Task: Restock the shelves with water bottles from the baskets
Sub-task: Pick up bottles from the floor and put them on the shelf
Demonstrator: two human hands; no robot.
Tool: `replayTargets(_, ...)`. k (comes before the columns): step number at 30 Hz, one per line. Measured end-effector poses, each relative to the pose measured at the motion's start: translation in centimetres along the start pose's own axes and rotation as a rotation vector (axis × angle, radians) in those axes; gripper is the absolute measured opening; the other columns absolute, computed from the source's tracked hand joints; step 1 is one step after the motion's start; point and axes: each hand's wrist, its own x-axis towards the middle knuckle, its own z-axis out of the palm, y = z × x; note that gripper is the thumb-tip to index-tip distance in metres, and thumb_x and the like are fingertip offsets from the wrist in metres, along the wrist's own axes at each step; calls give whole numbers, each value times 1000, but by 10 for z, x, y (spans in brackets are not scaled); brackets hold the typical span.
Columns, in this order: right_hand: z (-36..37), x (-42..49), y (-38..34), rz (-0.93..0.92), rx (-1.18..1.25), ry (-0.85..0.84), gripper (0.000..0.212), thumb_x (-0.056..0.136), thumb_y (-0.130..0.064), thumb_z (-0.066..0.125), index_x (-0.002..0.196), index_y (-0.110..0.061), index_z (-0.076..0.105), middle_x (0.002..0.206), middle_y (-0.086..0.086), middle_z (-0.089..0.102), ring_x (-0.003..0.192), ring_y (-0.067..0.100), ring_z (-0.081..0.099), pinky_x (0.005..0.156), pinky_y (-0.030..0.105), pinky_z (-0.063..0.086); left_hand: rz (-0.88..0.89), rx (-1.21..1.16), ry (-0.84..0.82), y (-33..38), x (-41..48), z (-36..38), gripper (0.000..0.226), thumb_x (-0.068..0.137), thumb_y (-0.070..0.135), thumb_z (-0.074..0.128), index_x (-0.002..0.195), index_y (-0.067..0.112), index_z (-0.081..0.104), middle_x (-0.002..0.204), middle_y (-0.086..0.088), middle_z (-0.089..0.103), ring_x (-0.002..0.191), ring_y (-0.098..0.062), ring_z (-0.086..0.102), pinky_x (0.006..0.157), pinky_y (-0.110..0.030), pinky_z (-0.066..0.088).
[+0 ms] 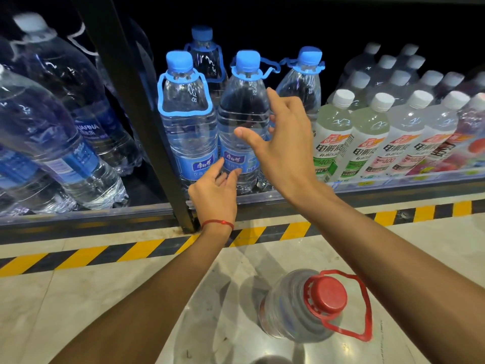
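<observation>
The left forearm (147, 292) and right forearm (380, 245) are bare and extend forward, converging toward the middle. The left hand (214, 191) is the lower of the two, with its back toward the camera and its fingers (233, 176) loosely curled forward. The right hand (284, 145) is raised above and just beside it, back toward the camera, fingers spread and nearly straight, index pointing upward, thumb (245, 134) extended to the left. Neither hand grips anything.
</observation>
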Motion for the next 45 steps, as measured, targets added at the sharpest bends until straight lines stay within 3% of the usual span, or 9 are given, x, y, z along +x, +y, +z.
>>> replayTargets(6, -5, -7, 7, -63, -24, -102, 71, 100, -32, 68, 160, -16, 33, 150, 3, 49, 140, 19, 43, 115, 36, 39, -42, 20, -112, -2, 3, -2, 61, 87, 10, 79, 143, 7, 56, 138, -11, 64, 125, -22, 63, 102, -34, 55)
replayTargets(10, -16, -11, 10, -87, -13, -184, 69, 103, -29, 63, 161, -11, 30, 161, 5, 39, 147, 20, 39, 119, 42, 39, 17, 126, -229, -5, 1, -11, 69, 89, 16, 80, 150, 11, 48, 144, -7, 59, 128, -11, 55, 106, -34, 51)
replayTargets(15, -40, -23, 12, -312, -283, -133, 37, 100, -29, 62, 132, -11, 64, 143, 6, 56, 124, 28, 59, 86, 43, 56, 367, 608, -376, 13, -2, -43, 57, 97, 37, 67, 149, 19, 51, 148, 1, 56, 134, -17, 53, 112, -40, 46)
replayTargets(18, -55, -34, 10, -425, -488, -131, 29, 95, -35, 62, 115, -15, 72, 128, 3, 64, 110, 28, 60, 63, 34, 50, 744, 996, -468, 32, -3, -64, 55, 94, 45, 64, 143, 18, 58, 144, -1, 60, 127, -23, 57, 91, -44, 55)
replayTargets(20, -63, -38, 14, -459, -584, -152, 32, 94, -40, 59, 108, -15, 72, 121, 1, 66, 106, 27, 60, 63, 34, 47, 864, 1088, -511, 40, 1, -74, 55, 91, 45, 65, 137, 15, 63, 138, -4, 64, 119, -27, 60, 79, -43, 57)
replayTargets(23, -77, -44, 25, -486, -631, -174, 30, 92, -38, 60, 104, -13, 73, 116, 2, 67, 105, 29, 60, 72, 39, 50, 964, 1164, -597, 49, 4, -82, 57, 89, 48, 60, 134, 14, 64, 136, -5, 64, 115, -29, 60, 78, -41, 52)
replayTargets(29, -116, -61, 30, -403, -747, -226, 32, 93, -38, 56, 103, -11, 72, 113, 5, 69, 110, 33, 60, 85, 45, 50, 1034, 1259, -802, 56, 0, -81, 67, 85, 57, 41, 133, 15, 63, 134, -8, 64, 115, -32, 59, 89, -46, 48)
replayTargets(35, -134, -87, 21, -212, -885, -142, 32, 91, -40, 60, 101, -12, 73, 111, 5, 70, 108, 32, 60, 83, 44, 50, 1079, 1164, -908, 53, 0, -83, 65, 81, 55, 45, 131, 18, 64, 133, -7, 64, 116, -32, 60, 94, -47, 47)
replayTargets(45, -134, -171, -40, 118, -879, -49, 47, 96, -56, 53, 108, -16, 76, 115, 3, 72, 116, 26, 62, 97, 39, 45, 1213, 958, -1098, 54, -8, -88, 59, 81, 55, 48, 123, 18, 66, 129, -3, 64, 125, -30, 55, 103, -51, 44)
